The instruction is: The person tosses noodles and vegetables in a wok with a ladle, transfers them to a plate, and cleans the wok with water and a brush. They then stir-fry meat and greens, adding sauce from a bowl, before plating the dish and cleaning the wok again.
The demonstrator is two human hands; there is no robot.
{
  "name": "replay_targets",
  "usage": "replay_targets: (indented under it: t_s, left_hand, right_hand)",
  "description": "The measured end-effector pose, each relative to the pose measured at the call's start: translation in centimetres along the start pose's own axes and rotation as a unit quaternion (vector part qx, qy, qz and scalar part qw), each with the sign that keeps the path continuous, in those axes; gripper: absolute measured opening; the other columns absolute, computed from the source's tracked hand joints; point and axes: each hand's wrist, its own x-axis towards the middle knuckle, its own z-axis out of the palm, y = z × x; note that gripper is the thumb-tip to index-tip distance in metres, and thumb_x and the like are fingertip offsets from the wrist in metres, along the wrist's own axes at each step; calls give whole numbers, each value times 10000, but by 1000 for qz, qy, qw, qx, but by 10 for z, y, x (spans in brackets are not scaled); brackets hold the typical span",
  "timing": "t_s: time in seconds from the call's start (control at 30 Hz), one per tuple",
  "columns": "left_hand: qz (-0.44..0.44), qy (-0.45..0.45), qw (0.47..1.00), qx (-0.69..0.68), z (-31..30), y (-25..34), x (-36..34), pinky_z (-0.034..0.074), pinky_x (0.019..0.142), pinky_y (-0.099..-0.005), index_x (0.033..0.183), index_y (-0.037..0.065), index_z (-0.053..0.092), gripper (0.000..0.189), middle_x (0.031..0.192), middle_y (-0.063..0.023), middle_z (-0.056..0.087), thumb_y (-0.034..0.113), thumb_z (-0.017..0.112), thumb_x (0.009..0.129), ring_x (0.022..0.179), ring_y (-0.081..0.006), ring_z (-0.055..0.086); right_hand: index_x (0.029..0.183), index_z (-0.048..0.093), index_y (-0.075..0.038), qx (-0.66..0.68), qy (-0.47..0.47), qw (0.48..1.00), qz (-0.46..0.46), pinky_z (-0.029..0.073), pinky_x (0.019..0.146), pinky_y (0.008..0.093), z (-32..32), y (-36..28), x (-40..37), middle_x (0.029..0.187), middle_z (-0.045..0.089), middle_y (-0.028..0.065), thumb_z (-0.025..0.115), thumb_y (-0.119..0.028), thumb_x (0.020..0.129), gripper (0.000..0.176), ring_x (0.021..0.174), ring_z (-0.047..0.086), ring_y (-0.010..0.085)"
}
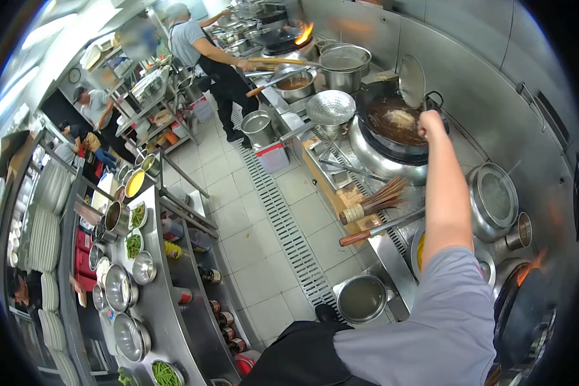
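Observation:
My right hand (431,123) reaches out over a dark wok (392,138) on the stove range and is closed around the handle of a metal ladle (412,80), whose round bowl stands tilted above the wok's far rim. Inside the wok lie brown sauce and a pale heap of food (400,119). My grey-sleeved arm stretches from the lower right up to the wok. My left hand is out of view.
A bamboo brush (373,202) and a wooden-handled ladle (379,228) lie on the range near my arm. A perforated strainer (331,106) and a steel pot (344,64) stand beyond. A burner flame (527,267) burns at right. A co-worker (206,51) cooks farther along. The left counter (167,309) holds metal bowls.

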Motion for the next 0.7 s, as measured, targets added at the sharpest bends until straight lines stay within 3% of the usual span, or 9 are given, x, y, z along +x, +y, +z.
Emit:
replay_targets:
  t_s: [0.07, 0.13, 0.23, 0.4, 0.47, 0.6, 0.7]
  left_hand:
    - [-10, -8, 1000, 6, 0, -1, 1, 484, 796, -436, 1027, 80, 641, 318, 975, -196, 624, 317, 529, 847, 935, -365, 605]
    - [-22, -12, 1000, 9, 0, -2, 0, 485, 796, -436, 1025, 80, 641, 318, 974, -196, 625, 318, 530, 847, 934, -365, 605]
    - [-36, -18, 999, 9, -1, -3, -2, 485, 795, -437, 1023, 81, 642, 317, 972, -196, 626, 320, 530, 846, 932, -366, 606]
    - [-44, -23, 999, 14, -4, -8, 0, 487, 793, -438, 1019, 82, 642, 317, 968, -196, 628, 322, 531, 844, 928, -366, 608]
    - [-41, -24, 999, 16, -6, -8, 3, 487, 793, -439, 1017, 82, 642, 317, 967, -196, 629, 323, 532, 844, 926, -366, 609]
    - [-26, -33, 999, 30, -11, -7, 13, 489, 792, -440, 1014, 83, 642, 316, 964, -196, 631, 325, 532, 843, 923, -367, 610]
    - [-15, -38, 999, 36, -14, -7, 18, 489, 791, -441, 1012, 84, 643, 316, 962, -196, 632, 326, 533, 842, 921, -367, 611]
  right_hand:
    - [733, 476, -28, 97, -12, 995, -19, 252, 351, 263, 27, 3, -12, 597, 438, 71, 373, 18, 798, 130, 432, 364, 137]
    - [784, 468, -21, 220, -39, 974, 26, 278, 350, 274, 54, 22, 11, 611, 433, 73, 350, 22, 815, 129, 420, 401, 152]
    - [962, 471, -52, 310, -63, 946, 75, 327, 367, 245, 81, 30, -11, 664, 464, 73, 330, 17, 855, 189, 444, 406, 116]
    - [823, 373, 17, 419, -110, 894, 116, 324, 379, 249, 85, 40, -48, 707, 451, 96, 333, 57, 831, 57, 478, 415, 139]
    - [850, 390, 50, 425, -124, 888, 122, 321, 385, 242, 68, 46, -64, 711, 456, 98, 350, 50, 833, 44, 480, 406, 131]
    - [888, 436, 82, 510, -259, 807, 143, 320, 398, 237, -1, 61, -79, 678, 478, 82, 403, 14, 850, 85, 491, 426, 118]
    - [962, 466, 66, 425, -142, 893, 45, 317, 389, 231, -72, 62, -118, 653, 473, 59, 447, -2, 846, 135, 458, 394, 100]
